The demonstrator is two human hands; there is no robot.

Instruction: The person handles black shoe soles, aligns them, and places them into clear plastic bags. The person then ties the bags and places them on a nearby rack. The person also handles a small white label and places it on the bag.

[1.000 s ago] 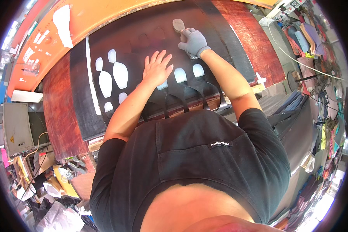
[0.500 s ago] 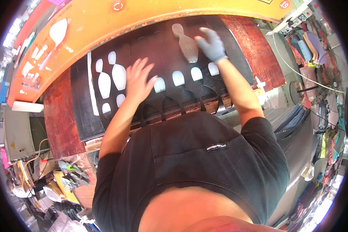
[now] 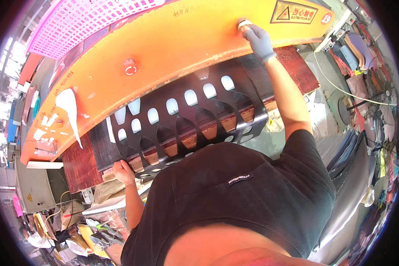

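Observation:
My right hand (image 3: 258, 41), in a grey-blue glove, is closed at a round knob (image 3: 242, 24) on the front of an orange machine beam (image 3: 164, 48). The bare left hand (image 3: 123, 172) is at the near left corner of the work table, its fingers curled in by the edge of the black board (image 3: 104, 148). What they hold, if anything, is hidden. Between my hands lies a black sheet (image 3: 178, 125) with rows of sole-shaped cutouts, its near part hanging past the table's front edge. White shows through several cutouts. The beam covers the far part of the sheet.
A red button (image 3: 130, 66) sits on the beam, with a pink basket (image 3: 93, 24) above it. Reddish-brown boards (image 3: 80, 162) flank the black surface. Dark sheets (image 3: 337, 155) are stacked at the right. A grey box (image 3: 33, 186) stands at the left.
The orange beam now covers more of the table and hides the metal sole-shaped die. My right hand went up to the knob; my left moved down to the table's near corner.

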